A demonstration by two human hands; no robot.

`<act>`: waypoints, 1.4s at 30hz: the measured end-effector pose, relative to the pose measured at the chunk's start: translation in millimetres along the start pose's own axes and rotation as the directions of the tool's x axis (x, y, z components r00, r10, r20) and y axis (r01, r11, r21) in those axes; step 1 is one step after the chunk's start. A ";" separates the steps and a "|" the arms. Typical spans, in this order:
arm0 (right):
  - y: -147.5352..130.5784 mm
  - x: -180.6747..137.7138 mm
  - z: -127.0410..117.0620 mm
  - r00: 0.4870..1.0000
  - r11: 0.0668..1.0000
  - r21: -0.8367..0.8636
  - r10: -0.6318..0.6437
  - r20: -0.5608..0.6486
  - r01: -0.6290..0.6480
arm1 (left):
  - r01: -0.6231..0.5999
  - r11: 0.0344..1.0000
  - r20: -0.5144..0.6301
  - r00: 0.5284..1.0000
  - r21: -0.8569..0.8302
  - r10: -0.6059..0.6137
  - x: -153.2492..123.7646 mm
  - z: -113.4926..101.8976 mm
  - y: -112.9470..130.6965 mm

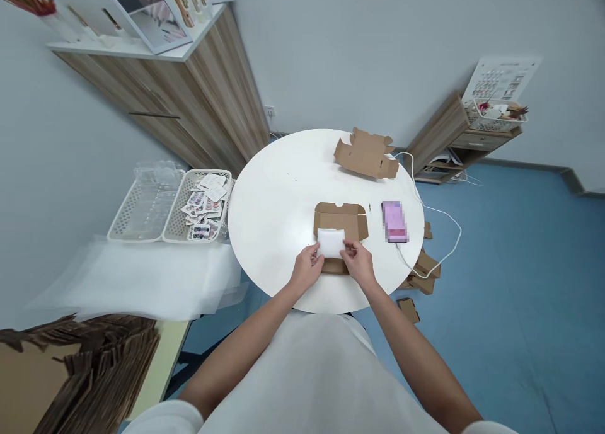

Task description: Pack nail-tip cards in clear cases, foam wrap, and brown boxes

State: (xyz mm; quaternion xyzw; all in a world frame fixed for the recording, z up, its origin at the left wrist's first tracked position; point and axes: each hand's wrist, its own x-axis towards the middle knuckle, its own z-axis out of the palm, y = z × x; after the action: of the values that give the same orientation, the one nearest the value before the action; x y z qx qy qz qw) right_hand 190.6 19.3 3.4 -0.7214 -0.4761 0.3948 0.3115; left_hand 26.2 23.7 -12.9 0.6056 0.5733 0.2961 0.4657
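Note:
A small white foam-like packet is held level between my two hands, over an opened brown cardboard box on the round white table. My left hand pinches the packet's left edge between thumb and fingers. At its right edge, my right hand grips it the same way. The box's lid and side flaps spread out behind the packet, and part of its front shows below. What lies inside the packet is hidden.
A flattened cardboard box lies at the table's back. A phone with a white cable rests at right. Left are baskets of cards and clear trays, white foam sheets and stacked cardboard. Folded boxes lie on the floor.

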 end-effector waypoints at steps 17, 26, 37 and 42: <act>53.2 1.8 -4.6 0.988 0.867 -0.492 0.001 0.154 0.076 | 0.069 0.867 0.247 0.945 0.494 -0.216 4.3 48.2 5.9; 53.5 2.4 7.0 0.974 0.692 -0.709 0.043 0.224 0.132 | 0.096 0.807 0.241 0.928 0.583 -0.285 3.4 58.4 6.7; 53.8 0.0 0.5 0.974 0.695 -0.699 -0.006 0.226 0.166 | 0.012 0.858 0.253 0.953 0.513 -0.164 1.5 48.7 11.1; 57.1 -3.9 -4.3 0.978 0.728 -0.663 -0.059 0.198 0.178 | -0.016 0.883 0.149 0.987 0.470 -0.062 10.4 37.2 9.7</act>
State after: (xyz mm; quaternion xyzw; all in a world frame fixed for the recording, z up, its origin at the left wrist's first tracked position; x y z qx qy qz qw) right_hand 218.6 -4.8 -40.6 -0.7183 -0.6559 0.2315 0.0124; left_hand 65.3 26.3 -20.5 0.7151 0.5960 0.0938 0.3531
